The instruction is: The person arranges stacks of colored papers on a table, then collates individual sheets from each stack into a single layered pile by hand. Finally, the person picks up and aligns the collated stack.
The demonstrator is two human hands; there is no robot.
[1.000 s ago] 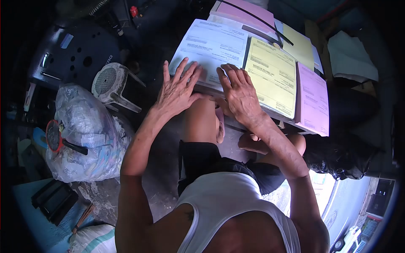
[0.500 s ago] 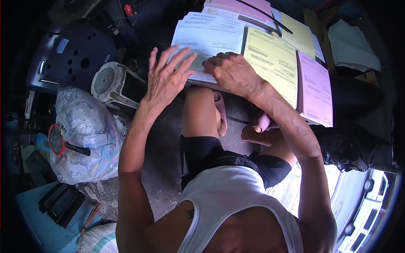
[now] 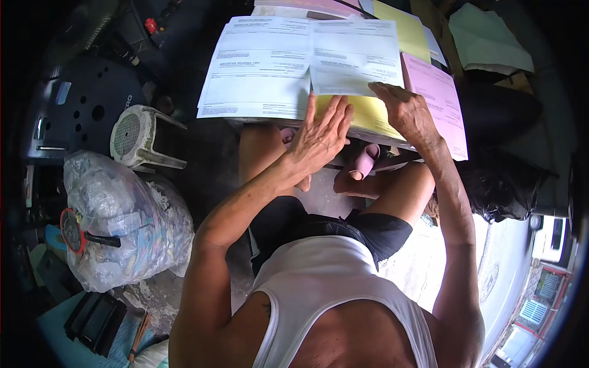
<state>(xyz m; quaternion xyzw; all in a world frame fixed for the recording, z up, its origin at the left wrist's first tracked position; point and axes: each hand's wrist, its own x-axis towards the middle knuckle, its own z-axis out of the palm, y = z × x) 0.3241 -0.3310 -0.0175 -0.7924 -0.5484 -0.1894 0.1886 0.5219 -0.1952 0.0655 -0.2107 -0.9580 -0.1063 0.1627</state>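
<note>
Holding white sheet (image 3: 354, 52): right hand (image 3: 407, 113) | clear bag (image 3: 98, 175): coloured scraps (image 3: 144, 239)

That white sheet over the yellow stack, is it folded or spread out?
Spread out: the white sheet covers most of the yellow stack, its printed face showing and no fold visible.

the white sheet (image 3: 356, 49) and pink sheets (image 3: 434, 98) look like smooth matt paper. that clear bag (image 3: 101, 184) is crinkly, glossy plastic, and the stool (image 3: 128, 135) looks like scuffed, dull plastic.
</note>
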